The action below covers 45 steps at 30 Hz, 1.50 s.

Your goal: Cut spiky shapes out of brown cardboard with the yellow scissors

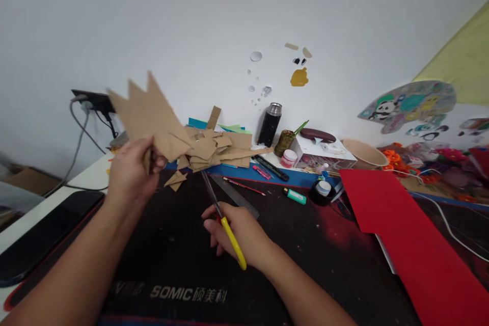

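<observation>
Clasping notched cardboard in left hand, spikes up; right hand holds scissors, blades slanting away, leftward.

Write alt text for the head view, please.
A person's left hand holds up a piece of brown cardboard with a jagged top edge, while the right hand holds yellow-handled scissors over a black mat. Behind them lies a pile of cardboard scraps; a red sheet lies at right.
</observation>
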### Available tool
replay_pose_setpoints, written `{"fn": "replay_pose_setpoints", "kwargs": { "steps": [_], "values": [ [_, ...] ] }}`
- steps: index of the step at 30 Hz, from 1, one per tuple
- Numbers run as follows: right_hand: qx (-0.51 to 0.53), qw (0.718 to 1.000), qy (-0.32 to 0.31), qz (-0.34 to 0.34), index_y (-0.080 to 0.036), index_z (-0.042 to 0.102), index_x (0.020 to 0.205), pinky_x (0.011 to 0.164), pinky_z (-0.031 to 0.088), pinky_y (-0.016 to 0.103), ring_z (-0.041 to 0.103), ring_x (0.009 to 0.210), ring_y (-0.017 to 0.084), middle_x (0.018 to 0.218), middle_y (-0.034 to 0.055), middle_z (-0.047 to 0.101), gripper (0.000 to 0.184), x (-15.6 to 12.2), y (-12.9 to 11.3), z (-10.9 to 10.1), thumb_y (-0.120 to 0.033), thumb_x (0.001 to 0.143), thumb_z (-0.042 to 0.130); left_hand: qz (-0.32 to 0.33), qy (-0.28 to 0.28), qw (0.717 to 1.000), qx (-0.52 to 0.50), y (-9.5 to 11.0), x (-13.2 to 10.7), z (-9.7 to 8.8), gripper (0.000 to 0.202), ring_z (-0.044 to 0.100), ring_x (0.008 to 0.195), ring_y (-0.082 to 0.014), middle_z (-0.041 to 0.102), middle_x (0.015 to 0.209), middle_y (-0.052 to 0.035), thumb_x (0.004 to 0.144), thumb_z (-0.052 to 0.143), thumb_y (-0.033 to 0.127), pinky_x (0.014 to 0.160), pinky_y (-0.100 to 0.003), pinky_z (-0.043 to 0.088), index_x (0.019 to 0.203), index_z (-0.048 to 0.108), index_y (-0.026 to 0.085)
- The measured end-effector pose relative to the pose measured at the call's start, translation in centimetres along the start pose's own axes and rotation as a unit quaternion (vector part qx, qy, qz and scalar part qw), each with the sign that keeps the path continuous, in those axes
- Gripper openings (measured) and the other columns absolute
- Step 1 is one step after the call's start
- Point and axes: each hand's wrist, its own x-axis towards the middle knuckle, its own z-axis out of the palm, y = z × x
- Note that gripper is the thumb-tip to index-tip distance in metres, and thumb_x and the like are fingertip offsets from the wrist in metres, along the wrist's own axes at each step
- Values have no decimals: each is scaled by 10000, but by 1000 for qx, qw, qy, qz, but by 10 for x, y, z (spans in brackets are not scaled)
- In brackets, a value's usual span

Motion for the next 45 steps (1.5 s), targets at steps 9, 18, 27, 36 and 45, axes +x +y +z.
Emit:
{"fn": "replay_pose_setpoints", "kwargs": {
  "steps": [9, 18, 27, 36, 45],
  "values": [
    [-166, 982, 86, -23, -227, 758, 1252, 610, 482, 259, 678, 636, 173, 769, 8, 732, 401, -2, -7, -19, -493, 956, 808, 59, 43, 997, -23, -1, -1, 0, 158, 556, 414, -109, 631, 560, 49, 895, 732, 196, 425, -209, 378, 845, 582, 190],
    [-370, 928, 39, -12, -223, 736, 1450, 867, 558, 388, 780, 1045, 343, 1191, 143, 822, 655, -4, -16, -23, -476, 870, 906, 118, 11, 993, 24, 1, -12, 1, 224, 593, 526, -115, 657, 592, 49, 903, 776, 267, 502, -252, 418, 791, 597, 192],
    [-255, 961, 38, -102, -174, 827, 1246, 1041, 548, 375, 755, 1158, 277, 1236, 129, 816, 269, -7, -23, -34, -231, 988, 782, 24, -61, 996, 56, -12, -35, 10, 307, 588, 498, -122, 675, 626, 35, 805, 895, 354, 476, -252, 428, 831, 629, 201],
    [155, 971, 170, -71, -197, 762, 1121, 871, 619, 374, 783, 905, 228, 1028, 81, 815, 454, 11, -10, -43, -608, 928, 786, -104, -122, 986, 54, -34, -55, 17, 474, 657, 535, -145, 761, 775, 8, 650, 978, 336, 484, -242, 517, 1001, 698, 184],
    [231, 952, 191, -66, -198, 721, 869, 741, 625, 337, 752, 708, 200, 787, 37, 776, 511, 12, -13, -44, -694, 839, 837, -174, -170, 967, 70, -42, -69, 20, 451, 759, 711, -261, 815, 855, -89, 636, 993, 362, 628, -351, 636, 974, 777, 155]
  ]
}}
